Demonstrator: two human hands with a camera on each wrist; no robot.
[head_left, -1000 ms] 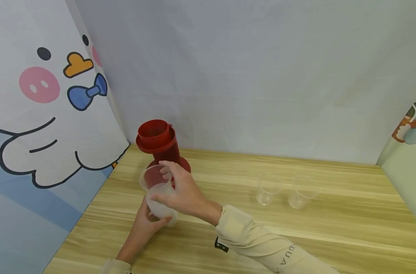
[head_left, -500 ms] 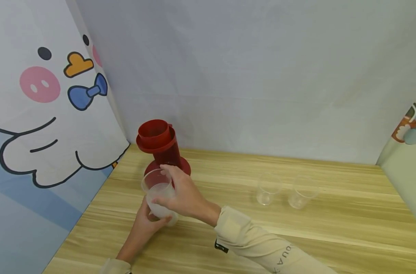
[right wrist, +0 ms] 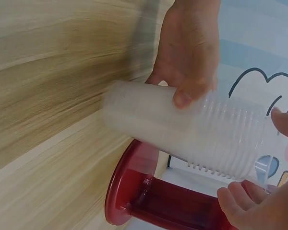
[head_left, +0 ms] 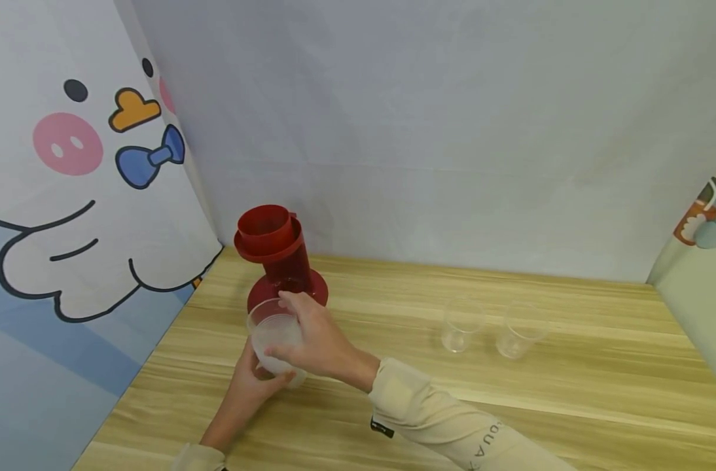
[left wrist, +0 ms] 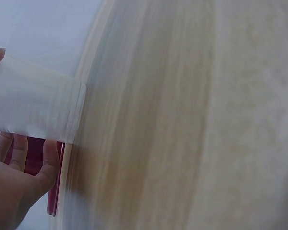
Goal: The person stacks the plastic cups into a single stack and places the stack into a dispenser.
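A stack of clear plastic cups leans at a tilt in front of the red stand, held between both hands. My left hand grips the stack low down, its thumb across the near side; in the right wrist view that thumb lies along the ribbed cups. Up at the rim, my right hand holds the topmost cup with fingers over its edge and thumb on the near side. The left wrist view catches the stack's lower end near the table, with curled fingers beneath.
Right behind the stack stands a red flanged column with a round base. Two single clear cups stand apart on the wooden table to the right. A pale cloth wall borders the back, a printed one the left.
My right hand has come down slightly with the topmost cup, which sits deeper over the stack. The left hand stays in place.
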